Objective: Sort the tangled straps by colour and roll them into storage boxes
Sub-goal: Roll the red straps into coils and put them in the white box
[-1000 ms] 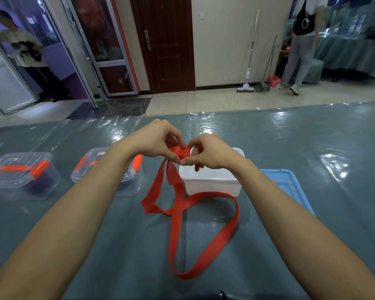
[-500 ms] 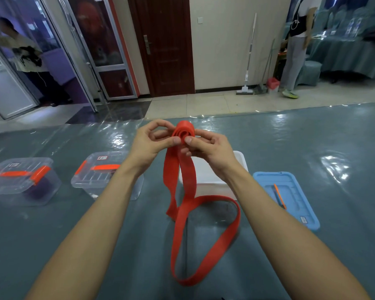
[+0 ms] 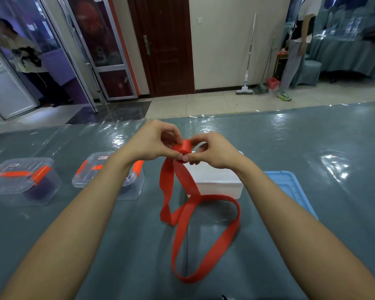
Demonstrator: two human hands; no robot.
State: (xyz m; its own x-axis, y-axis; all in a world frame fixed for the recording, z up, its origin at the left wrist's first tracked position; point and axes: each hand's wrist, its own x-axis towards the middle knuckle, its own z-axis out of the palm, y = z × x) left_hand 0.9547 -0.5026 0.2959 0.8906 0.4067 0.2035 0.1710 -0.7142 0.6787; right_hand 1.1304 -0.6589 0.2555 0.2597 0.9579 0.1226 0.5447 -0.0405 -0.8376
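A red strap [image 3: 206, 241] trails in a long loop over the grey-green table, and its upper end is wound into a small roll [image 3: 184, 146] held above the table. My left hand [image 3: 152, 142] pinches the roll from the left. My right hand [image 3: 212, 150] pinches it from the right and below. Just behind the hanging strap stands an open white storage box [image 3: 217, 182]. To its right lies a blue lid [image 3: 290, 187], partly under my right forearm.
Two clear lidded boxes with orange latches stand at the left, one [image 3: 24, 180] holding something dark purple, the other [image 3: 108, 174] partly hidden by my left forearm. The table's far edge [image 3: 268, 109] meets a tiled floor. A person [image 3: 299, 44] stands at the back right.
The roll has come down from its raised position and turned sideways between my fingers. The loose loop on the table has shifted slightly, and the hanging length has folded near the white box.
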